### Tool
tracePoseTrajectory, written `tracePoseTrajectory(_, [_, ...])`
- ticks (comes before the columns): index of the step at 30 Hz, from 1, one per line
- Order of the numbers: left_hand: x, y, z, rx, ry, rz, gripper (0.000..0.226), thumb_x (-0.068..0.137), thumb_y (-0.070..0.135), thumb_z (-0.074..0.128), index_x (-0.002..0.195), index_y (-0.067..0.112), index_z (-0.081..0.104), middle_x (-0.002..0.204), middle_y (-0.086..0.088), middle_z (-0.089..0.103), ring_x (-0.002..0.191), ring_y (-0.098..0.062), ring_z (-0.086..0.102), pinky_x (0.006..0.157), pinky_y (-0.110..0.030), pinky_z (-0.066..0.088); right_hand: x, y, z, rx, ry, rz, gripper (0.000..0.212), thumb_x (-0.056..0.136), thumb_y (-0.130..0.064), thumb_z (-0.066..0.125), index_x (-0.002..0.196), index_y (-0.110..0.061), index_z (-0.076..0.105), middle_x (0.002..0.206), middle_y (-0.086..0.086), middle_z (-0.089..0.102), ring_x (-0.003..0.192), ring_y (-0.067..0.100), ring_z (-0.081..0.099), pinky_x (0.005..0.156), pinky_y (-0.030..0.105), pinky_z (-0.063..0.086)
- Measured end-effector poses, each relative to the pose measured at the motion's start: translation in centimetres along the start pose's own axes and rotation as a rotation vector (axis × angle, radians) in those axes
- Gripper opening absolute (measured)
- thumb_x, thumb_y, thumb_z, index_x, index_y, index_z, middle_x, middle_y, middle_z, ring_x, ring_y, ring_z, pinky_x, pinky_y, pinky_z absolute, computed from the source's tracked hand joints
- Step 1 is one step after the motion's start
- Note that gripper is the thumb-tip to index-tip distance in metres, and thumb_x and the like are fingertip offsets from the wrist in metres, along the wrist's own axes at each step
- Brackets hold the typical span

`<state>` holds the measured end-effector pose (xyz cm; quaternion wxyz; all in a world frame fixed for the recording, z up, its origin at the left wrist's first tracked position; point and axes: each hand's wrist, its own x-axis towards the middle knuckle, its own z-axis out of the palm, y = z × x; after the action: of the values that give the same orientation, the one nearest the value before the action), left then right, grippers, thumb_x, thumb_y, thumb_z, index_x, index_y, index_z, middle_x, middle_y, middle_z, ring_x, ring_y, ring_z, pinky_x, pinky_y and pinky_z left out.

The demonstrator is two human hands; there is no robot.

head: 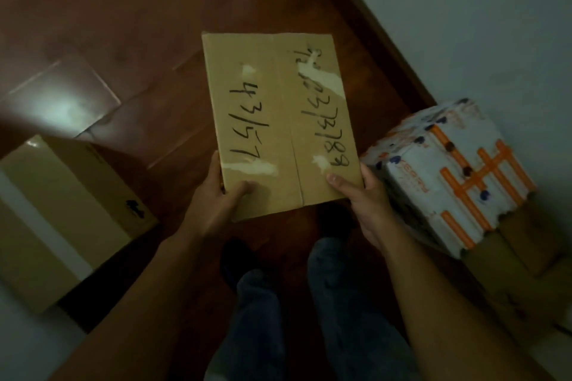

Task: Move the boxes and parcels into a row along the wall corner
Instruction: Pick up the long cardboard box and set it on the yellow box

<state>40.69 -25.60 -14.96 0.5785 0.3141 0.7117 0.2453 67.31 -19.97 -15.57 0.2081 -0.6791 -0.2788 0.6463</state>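
Both hands (288, 195) grip the cardboard box (278, 120), seemingly beside a wrapped parcel (448, 176).

Your cardboard box (278, 120) — matt brown, torn patches; floor (123, 25) — glossy dark wood; white-and-orange parcel (448, 173) — plastic-wrapped, wrinkled.

Bare forearms (173, 272) — dark blue-grey trousers (260, 328)

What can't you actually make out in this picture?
- Head view: the underside of the held box, and whether it touches the floor, hidden by its own top.
- The brown box is cut off by the left edge.
- Print on the white and orange parcel is too blurred to read.
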Motion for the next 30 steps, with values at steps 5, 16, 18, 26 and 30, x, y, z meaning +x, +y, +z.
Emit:
tracePoseTrajectory(5, [-2.7, 5.0, 1.9, 0.021, -0.096, 0.066, 0.066, 0.095, 0.041, 0.062, 0.153, 0.043, 0.03, 0.12, 0.031, 0.059, 0.107, 0.0, 0.062, 0.073, -0.016, 0.052, -4.1, -2.0, -4.0, 0.079, 0.104, -0.092, 0.076, 0.074, -0.039, 0.086, 0.143, -0.035, 0.054, 0.134, -0.011, 0.066, 0.124, 0.011, 0.061, 0.105, 0.04, 0.05])
tracePoseTrajectory(16, [-7.6, 9.4, 18.9, 0.079, -0.202, 0.194, 0.08, 0.078, 0.058, 0.058, 0.153, 0.035, 0.037, 0.13, 0.015, 0.065, 0.11, -0.003, 0.066, 0.088, -0.03, 0.056, -10.5, 0.6, -22.3, 0.128, 0.238, -0.146, 0.071, 0.077, -0.04, 0.083, 0.141, -0.038, 0.054, 0.135, -0.01, 0.064, 0.124, 0.013, 0.061, 0.098, 0.041, 0.055])
tracePoseTrajectory(18, [-8.7, 9.6, 23.1, 0.073, -0.242, 0.193, 0.078, 0.082, 0.054, 0.06, 0.154, 0.035, 0.035, 0.133, 0.012, 0.065, 0.112, -0.006, 0.066, 0.09, -0.032, 0.058, -11.9, 1.5, -26.4, 0.16, 0.263, -0.128, 0.069, 0.082, -0.031, 0.08, 0.144, -0.033, 0.052, 0.13, -0.008, 0.067, 0.115, 0.009, 0.065, 0.083, 0.025, 0.057])
tracePoseTrajectory(26, [-13.8, 8.3, 38.5, 0.103, -0.411, 0.144, 0.081, 0.083, 0.049, 0.066, 0.155, 0.038, 0.031, 0.133, 0.018, 0.064, 0.118, -0.006, 0.065, 0.099, -0.04, 0.056, -17.0, 7.2, -40.5, 0.235, 0.465, -0.013, 0.068, 0.086, -0.023, 0.075, 0.148, -0.032, 0.047, 0.122, -0.011, 0.065, 0.103, 0.007, 0.064, 0.071, 0.027, 0.053])
tracePoseTrajectory(30, [-16.5, 6.6, 43.8, 0.171, -0.479, 0.139, 0.094, 0.079, 0.048, 0.075, 0.156, 0.037, 0.023, 0.136, 0.023, 0.06, 0.121, -0.003, 0.062, 0.096, -0.032, 0.056, -17.9, 10.0, -44.9, 0.298, 0.513, 0.0, 0.069, 0.087, -0.012, 0.073, 0.147, -0.032, 0.046, 0.112, -0.018, 0.062, 0.098, 0.003, 0.062, 0.068, 0.025, 0.052])
